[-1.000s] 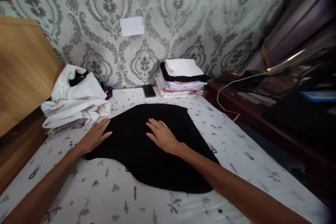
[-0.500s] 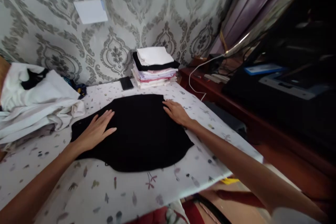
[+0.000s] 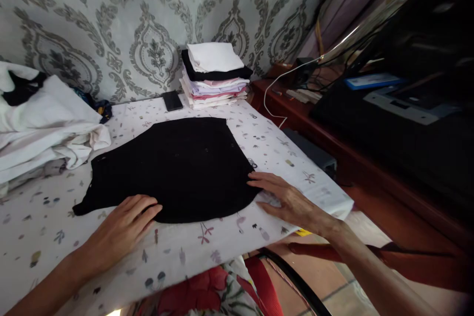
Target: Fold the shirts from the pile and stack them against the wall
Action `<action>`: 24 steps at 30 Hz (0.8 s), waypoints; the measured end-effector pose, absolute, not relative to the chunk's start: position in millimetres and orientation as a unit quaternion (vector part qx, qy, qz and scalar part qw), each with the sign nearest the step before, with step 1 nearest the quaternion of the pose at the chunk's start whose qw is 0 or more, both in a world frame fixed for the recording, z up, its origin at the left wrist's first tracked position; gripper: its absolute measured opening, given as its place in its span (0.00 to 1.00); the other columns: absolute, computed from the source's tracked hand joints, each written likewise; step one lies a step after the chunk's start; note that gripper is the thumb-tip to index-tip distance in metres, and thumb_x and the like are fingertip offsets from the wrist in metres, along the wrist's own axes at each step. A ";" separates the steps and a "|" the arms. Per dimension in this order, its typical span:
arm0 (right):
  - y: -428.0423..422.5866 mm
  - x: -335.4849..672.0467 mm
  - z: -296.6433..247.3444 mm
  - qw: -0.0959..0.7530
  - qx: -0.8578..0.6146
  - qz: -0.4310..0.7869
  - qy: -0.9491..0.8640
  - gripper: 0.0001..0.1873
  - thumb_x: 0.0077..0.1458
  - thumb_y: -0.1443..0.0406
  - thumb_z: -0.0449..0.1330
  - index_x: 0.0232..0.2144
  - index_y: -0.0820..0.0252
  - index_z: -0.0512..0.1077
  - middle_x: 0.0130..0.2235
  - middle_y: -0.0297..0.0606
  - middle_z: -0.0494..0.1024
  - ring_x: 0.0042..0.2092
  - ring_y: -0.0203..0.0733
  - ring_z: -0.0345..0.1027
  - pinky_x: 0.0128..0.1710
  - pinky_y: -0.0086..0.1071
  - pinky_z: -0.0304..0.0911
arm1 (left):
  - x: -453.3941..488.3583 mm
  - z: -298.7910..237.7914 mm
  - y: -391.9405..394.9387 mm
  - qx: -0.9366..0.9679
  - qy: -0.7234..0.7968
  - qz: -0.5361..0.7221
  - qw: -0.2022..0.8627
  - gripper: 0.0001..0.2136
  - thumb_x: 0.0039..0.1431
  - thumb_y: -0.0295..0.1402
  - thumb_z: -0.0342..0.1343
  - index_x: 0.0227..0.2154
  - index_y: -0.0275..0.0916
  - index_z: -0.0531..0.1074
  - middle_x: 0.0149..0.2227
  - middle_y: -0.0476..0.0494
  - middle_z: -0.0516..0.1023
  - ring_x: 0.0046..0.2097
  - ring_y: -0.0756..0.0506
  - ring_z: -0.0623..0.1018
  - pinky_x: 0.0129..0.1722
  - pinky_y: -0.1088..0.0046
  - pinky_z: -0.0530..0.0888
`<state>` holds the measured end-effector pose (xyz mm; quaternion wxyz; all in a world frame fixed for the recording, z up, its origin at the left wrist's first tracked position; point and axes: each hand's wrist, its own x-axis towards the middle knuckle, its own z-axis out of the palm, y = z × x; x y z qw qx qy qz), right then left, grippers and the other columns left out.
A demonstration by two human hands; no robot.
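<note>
Left arm (image 3: 66, 274): slants in from the near left, hand palm down.
Left hand (image 3: 128, 222): unclenched, fingers slightly bent together, tips resting on the near edge of the cloth (image 3: 177, 168).
Right arm (image 3: 374, 261): reaches in from the near right, hand pointing left.
Right hand (image 3: 287, 202): loosely spread, thumb apart, fingertips touching the cloth's right corner without clasping it.
Cloth: black, nearly flat on the patterned sheet (image 3: 292, 145), near side of the phone (image 3: 172, 100) and stack (image 3: 216, 79).
</note>
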<state>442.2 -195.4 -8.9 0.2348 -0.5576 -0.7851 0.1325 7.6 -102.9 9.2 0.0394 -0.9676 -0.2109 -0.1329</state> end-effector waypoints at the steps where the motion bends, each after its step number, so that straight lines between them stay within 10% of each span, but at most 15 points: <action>1: -193.5 441.5 -9.4 0.244 -0.554 0.117 -0.787 0.20 0.62 0.64 0.58 0.56 0.49 0.72 0.60 0.41 0.72 0.61 0.49 0.67 0.59 0.48 0.68 | 7.0 8.3 -102.4 -0.967 -0.207 -0.142 0.047 0.16 0.70 0.28 0.43 0.53 0.42 0.71 0.48 0.44 0.76 0.51 0.42 0.75 0.50 0.61 0.74; 24: -183.1 429.1 -12.6 0.334 -0.550 0.115 -0.756 0.09 0.61 0.68 0.56 0.39 0.54 0.75 0.51 0.43 0.78 0.54 0.48 0.72 0.55 0.50 0.69 | 40.0 28.0 -127.2 -0.927 -0.323 -0.142 -0.129 0.12 0.68 0.35 0.49 0.33 0.41 0.76 0.37 0.46 0.73 0.41 0.44 0.70 0.43 0.63 0.68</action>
